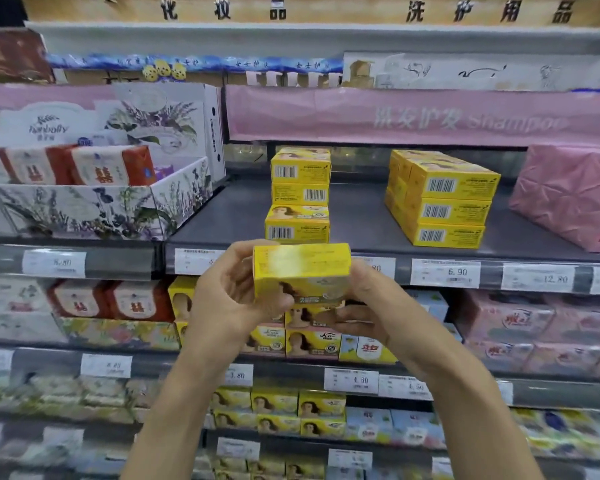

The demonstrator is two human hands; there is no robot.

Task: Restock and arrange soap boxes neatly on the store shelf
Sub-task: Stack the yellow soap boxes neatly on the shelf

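Observation:
A yellow soap box (300,270) is held in front of the grey shelf (361,220), just below its front edge. My left hand (229,292) grips its left end, with the thumb under the box. My right hand (364,306) holds its right end and underside. On the shelf behind stands a stack of three yellow soap boxes (299,195) with barcodes facing out. To the right is a bigger block of yellow soap boxes (440,199), three high and several deep.
A floral display carton with red-and-white packs (84,202) fills the shelf's left side. A pink wrapped bundle (568,195) sits at the right. Price tags (445,277) line the shelf edge. Lower shelves hold more yellow soap boxes (309,341), blue ones and pink packs.

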